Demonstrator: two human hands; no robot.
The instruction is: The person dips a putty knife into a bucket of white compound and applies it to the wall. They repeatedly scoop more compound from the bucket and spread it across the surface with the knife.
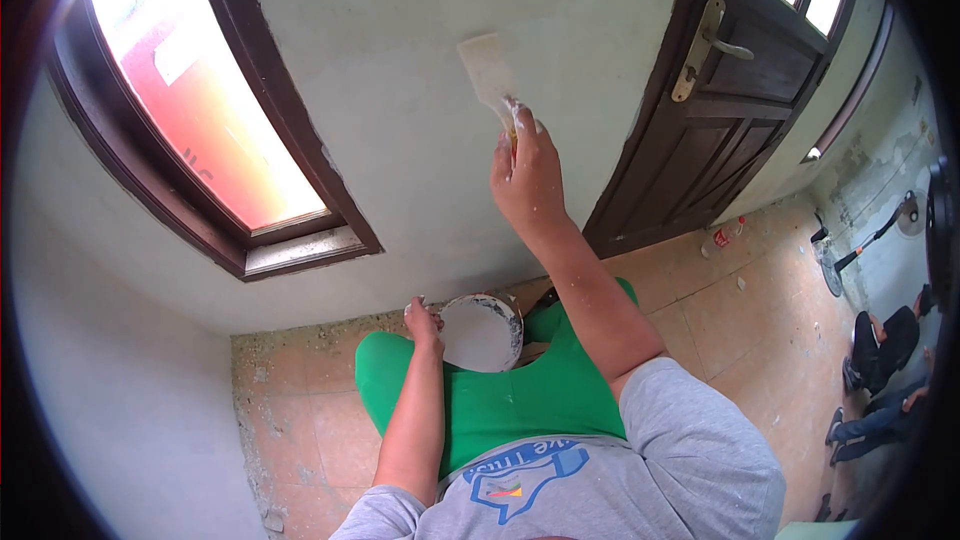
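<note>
My right hand (528, 165) is closed around the handle of a wide, flat paintbrush (487, 68) with pale bristles. The bristles are against the pale green wall (400, 70), between a window and a door. White specks of paint mark my fingers and forearm. Between my legs stands a round bucket (514, 312) of white paint (478, 337), its rim crusted with dried paint. My left hand (424, 322) is at the bucket's left rim, fingers curled and apparently gripping it, with white paint on the fingertips.
A dark-framed window (290, 130) is to the left, a brown door (730, 110) with a metal handle to the right. A plastic bottle (722, 238) stands on the tiled floor (700, 325). At far right are a fan (908, 215) and two seated people (885, 345).
</note>
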